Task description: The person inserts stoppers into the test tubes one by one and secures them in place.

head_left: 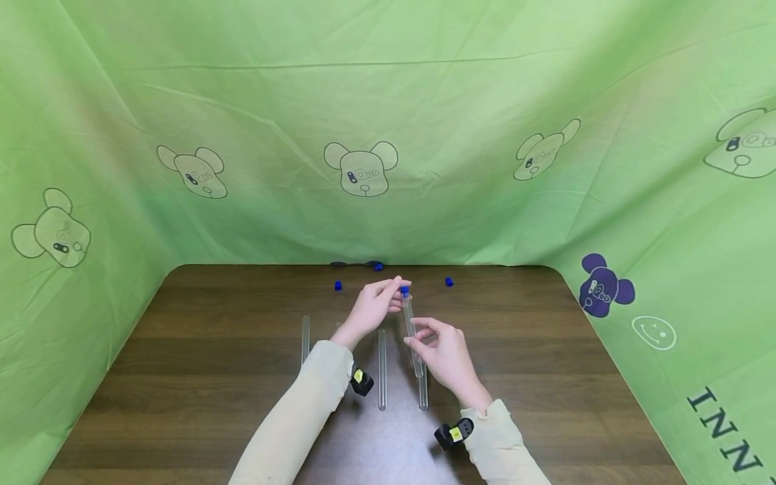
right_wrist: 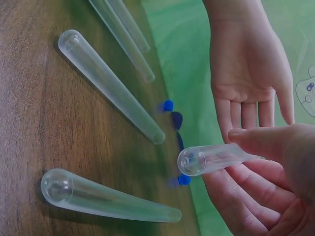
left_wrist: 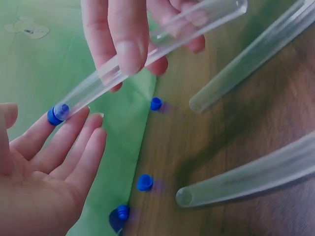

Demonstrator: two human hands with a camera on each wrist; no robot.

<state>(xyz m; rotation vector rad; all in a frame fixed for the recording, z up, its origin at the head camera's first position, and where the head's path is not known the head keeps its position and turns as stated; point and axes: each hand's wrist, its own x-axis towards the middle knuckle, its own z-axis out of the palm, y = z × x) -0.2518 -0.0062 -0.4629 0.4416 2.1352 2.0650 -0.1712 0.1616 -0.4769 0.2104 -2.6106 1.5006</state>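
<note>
- a creased green cloth (head_left: 364,101) rising behind and along both sides, printed with outlined bear heads (head_left: 362,158); on its right side, a solid purple bear head (head_left: 600,289) and a winking smiley (head_left: 653,333).
- a brown wood-grain bench (head_left: 182,404), its back edge meeting the cloth.
- two pale sleeves (head_left: 291,431) reaching in over the bench, a small black device (head_left: 455,434) with a yellow label at each cuff.
- the right hand (head_left: 445,353): fingers grasping the capped tube (head_left: 409,310), thumb on one side, fingertips on the other.
- the left hand (head_left: 372,306): fingers released and mostly straight, palm turned open; the tube's capped end lies at the fingertips — i cannot tell whether they press on it.
- that capped tube, clear and slim, is held slanting above the bench, blue end by the left hand, rounded end nearer the person; from the head view it overlaps one tube below.
- four loose tubes (head_left: 382,369), also clear, lying on the bench roughly side by side, one mostly hidden behind the left arm.
- three loose blue caps (head_left: 338,285) near the back of the bench, well apart — a fourth, the fitted cap (head_left: 404,289), sits on the held tube.
</note>
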